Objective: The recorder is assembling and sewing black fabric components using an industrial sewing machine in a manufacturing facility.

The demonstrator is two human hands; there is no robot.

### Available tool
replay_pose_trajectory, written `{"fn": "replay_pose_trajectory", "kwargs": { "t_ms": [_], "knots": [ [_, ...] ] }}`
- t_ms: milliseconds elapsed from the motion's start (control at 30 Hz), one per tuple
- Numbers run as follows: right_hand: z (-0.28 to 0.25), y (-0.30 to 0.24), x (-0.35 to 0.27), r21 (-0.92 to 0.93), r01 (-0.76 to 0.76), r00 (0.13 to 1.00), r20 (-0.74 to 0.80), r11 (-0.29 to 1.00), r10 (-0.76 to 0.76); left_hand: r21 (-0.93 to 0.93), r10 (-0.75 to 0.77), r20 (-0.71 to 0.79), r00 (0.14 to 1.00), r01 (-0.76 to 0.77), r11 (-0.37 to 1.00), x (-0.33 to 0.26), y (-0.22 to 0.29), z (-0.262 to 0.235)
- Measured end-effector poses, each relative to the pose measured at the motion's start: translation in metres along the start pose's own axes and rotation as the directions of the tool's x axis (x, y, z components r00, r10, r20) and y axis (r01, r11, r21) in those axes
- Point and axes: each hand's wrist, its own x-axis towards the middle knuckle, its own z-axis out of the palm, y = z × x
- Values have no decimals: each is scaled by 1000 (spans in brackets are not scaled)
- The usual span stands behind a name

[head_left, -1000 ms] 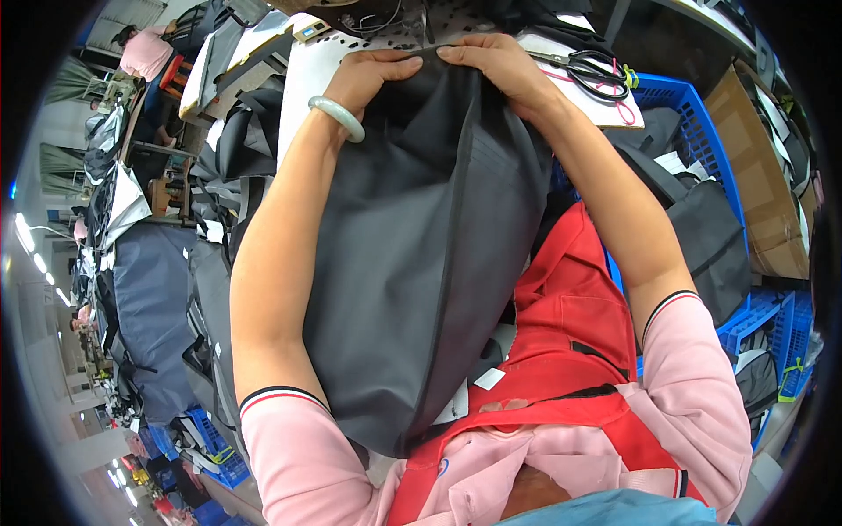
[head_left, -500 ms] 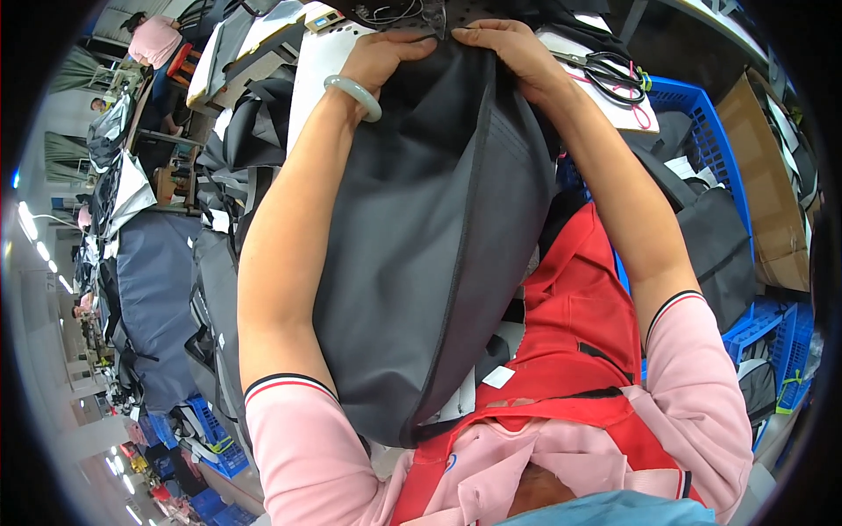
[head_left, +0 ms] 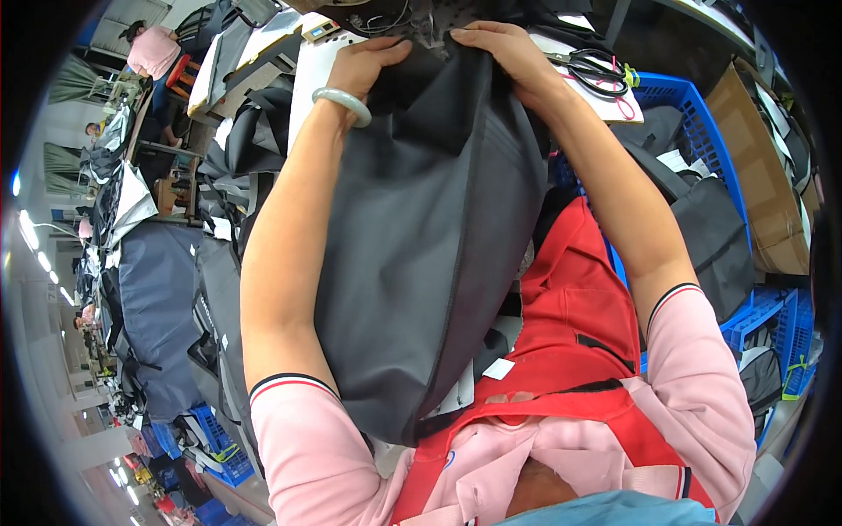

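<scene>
A large dark grey fabric piece (head_left: 395, 263) hangs from the work table down over my lap, with a long seam along its right part. My left hand (head_left: 364, 68), with a pale bangle on the wrist, pinches its upper left edge. At the upper right edge my right hand (head_left: 509, 57) grips the same fabric between thumb and fingers. Between the hands the cloth sags in a fold. Just beyond them is the dark metal underside of what looks like a sewing machine (head_left: 425, 22), partly cut off at the top.
Black-handled scissors (head_left: 596, 72) lie on the white table right of my right hand. A blue plastic crate (head_left: 724, 167) with dark fabric stands at the right, beside a cardboard box (head_left: 763, 175). Dark fabric piles (head_left: 158, 298) fill the left. Another person (head_left: 153, 53) works at the far left.
My left hand has moved left, away from the right hand, widening the gap between them. The fabric's upper edge now folds over between them. My right hand has barely moved.
</scene>
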Motion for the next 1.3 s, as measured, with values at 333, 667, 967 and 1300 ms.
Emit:
{"fn": "replay_pose_trajectory", "kwargs": {
  "t_ms": [333, 667, 967, 1300],
  "knots": [
    [-38, -52, -148, -889, 429, 836, 324, 160, -443, 497, 442, 388, 809, -587, 639, -110, 32, 80],
    [-331, -61, -312, -575, -135, 770, -573, 807, -280, 536, 552, 513, 658, -747, 392, -186, 96, 58],
    [-600, 23, -453, -424, -826, 381, -906, 373, -186, 525, 83, 633, 769, -506, 684, -265, -26, 17],
    [-254, 15, -294, -872, -102, 952, -226, 478, -209, 430, 177, 792, 584, -740, 517, -271, -43, 95]
  ]
}}
